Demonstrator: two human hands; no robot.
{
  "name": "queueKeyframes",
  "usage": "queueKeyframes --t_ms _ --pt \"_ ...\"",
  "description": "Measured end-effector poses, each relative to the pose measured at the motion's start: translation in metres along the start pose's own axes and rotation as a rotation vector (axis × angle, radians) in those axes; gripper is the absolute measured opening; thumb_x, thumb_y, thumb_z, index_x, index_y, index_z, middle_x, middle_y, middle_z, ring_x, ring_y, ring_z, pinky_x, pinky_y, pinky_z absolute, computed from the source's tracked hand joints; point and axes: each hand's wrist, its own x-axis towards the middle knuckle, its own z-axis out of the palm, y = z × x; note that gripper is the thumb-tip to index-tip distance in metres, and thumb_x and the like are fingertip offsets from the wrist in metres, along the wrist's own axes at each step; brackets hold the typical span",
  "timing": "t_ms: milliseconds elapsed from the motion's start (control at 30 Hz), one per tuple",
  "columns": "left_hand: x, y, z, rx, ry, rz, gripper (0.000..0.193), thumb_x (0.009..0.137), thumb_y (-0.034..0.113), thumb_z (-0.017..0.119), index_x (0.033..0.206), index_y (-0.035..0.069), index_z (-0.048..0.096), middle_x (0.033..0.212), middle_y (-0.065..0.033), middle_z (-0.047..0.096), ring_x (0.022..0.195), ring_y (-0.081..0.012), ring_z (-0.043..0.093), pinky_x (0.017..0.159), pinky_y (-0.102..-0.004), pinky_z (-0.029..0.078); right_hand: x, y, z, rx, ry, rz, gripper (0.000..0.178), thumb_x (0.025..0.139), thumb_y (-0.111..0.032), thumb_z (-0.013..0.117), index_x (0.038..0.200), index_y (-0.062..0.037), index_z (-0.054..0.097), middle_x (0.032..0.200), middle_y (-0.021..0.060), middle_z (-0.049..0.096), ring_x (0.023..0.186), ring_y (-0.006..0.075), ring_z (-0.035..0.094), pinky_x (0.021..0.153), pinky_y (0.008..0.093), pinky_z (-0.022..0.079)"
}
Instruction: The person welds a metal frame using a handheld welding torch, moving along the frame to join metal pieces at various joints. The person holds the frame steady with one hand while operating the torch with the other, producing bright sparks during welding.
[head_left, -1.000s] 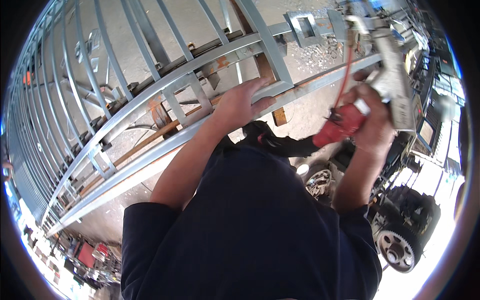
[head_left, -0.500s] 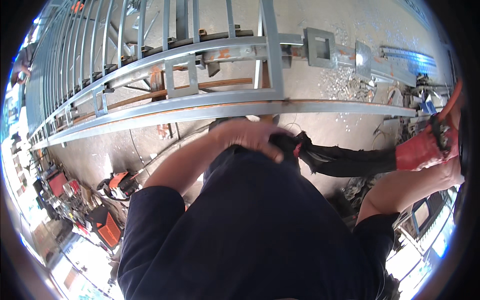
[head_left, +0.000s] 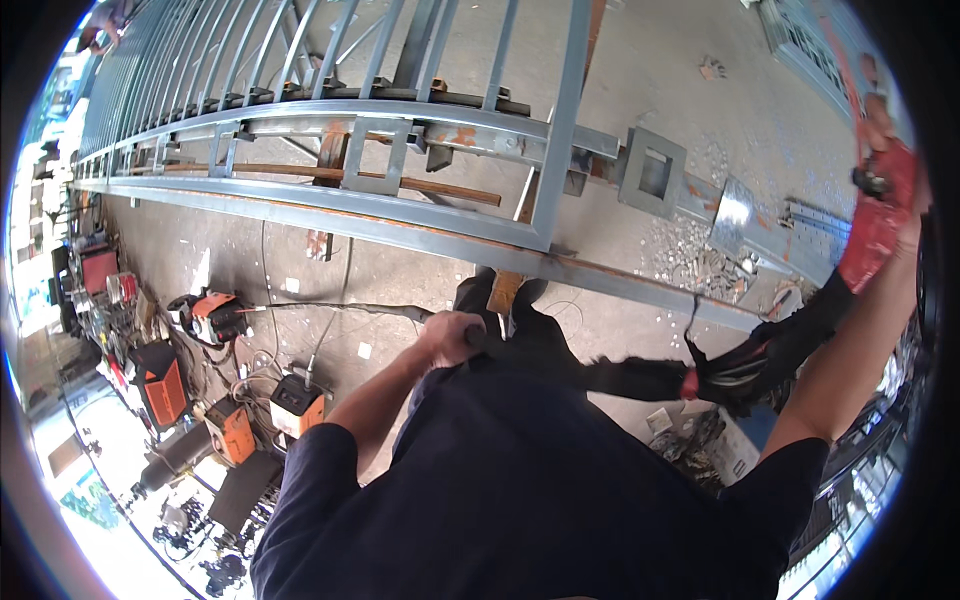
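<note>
Concrete floor [head_left: 650,60] spreads beneath the left hand [head_left: 455,338], whose fingers close round a black cable [head_left: 640,378] that crosses before the body to a red handle [head_left: 880,215], apparently gripped by the raised right hand [head_left: 878,122], blurred at the view's right rim. Because the cable's sleeve gapes over inner lines and a loose strip [head_left: 691,335] sticks up toward the beam [head_left: 640,280], a sideways pull could snag or chafe it, or drag the orange machine [head_left: 217,318] it seems to reach. Nowhere, on the machine or the steel frame [head_left: 400,207], is any writing legible.
</note>
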Motion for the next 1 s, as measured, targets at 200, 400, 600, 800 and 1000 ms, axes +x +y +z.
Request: queueKeyframes --t_ms 200,400,600,800,1000 --pt "0.011 0.012 0.015 -0.004 0.171 0.045 0.015 0.073 0.026 0.075 0.082 0.017 0.066 0.077 -0.0088 0.069 0.081 -0.0338 0.07 0.075 -0.0491 0.054 0.074 0.123 0.035 -0.44 -0.227 0.218 0.048 0.103 -0.047 0.063 0.12 -0.0023 0.069 0.087 0.0065 0.072 0.058 0.0095 0.065 0.047 0.0247 0.053" --pt "0.035 0.016 0.012 0.004 0.049 0.132 0.014 0.072 0.02 0.076 0.081 0.018 0.065 0.075 -0.0061 0.067 0.084 -0.0287 0.069 0.08 -0.0429 0.051 0.115 0.197 0.08 -0.597 -0.433 0.42 0.046 0.103 -0.043 0.064 0.121 0.0003 0.066 0.093 0.0093 0.073 0.062 0.0147 0.066 0.057 0.0314 0.055" --pt "0.046 0.032 -0.019 -0.058 0.016 0.168 0.019 0.073 0.028 0.08 0.08 0.018 0.064 0.073 -0.0027 0.067 0.077 -0.0259 0.07 0.081 -0.0415 0.05 0.146 0.221 0.073 -0.619 -0.506 0.522 0.051 0.098 -0.042 0.072 0.125 0.0015 0.066 0.097 0.0122 0.072 0.065 0.0151 0.064 0.054 0.0291 0.054" --pt "0.057 0.051 -0.024 -0.061 0.046 0.128 0.012 0.074 0.023 0.074 0.078 0.018 0.065 0.073 -0.006 0.068 0.078 -0.0282 0.07 0.081 -0.0427 0.05 0.169 0.235 0.075 -0.593 -0.578 0.554 0.049 0.099 -0.038 0.072 0.127 0.0014 0.066 0.096 0.0116 0.072 0.064 0.015 0.064 0.055 0.0287 0.054" --pt "0.069 0.068 0.005 -0.062 0.26 0.012 0.006 0.075 0.017 0.071 0.078 0.017 0.066 0.073 -0.0067 0.068 0.079 -0.0286 0.069 0.082 -0.0422 0.049 0.204 0.257 0.071 -0.517 -0.713 0.552 0.05 0.097 -0.039 0.073 0.128 0.0003 0.066 0.095 0.0113 0.073 0.064 0.0146 0.065 0.057 0.0276 0.054"
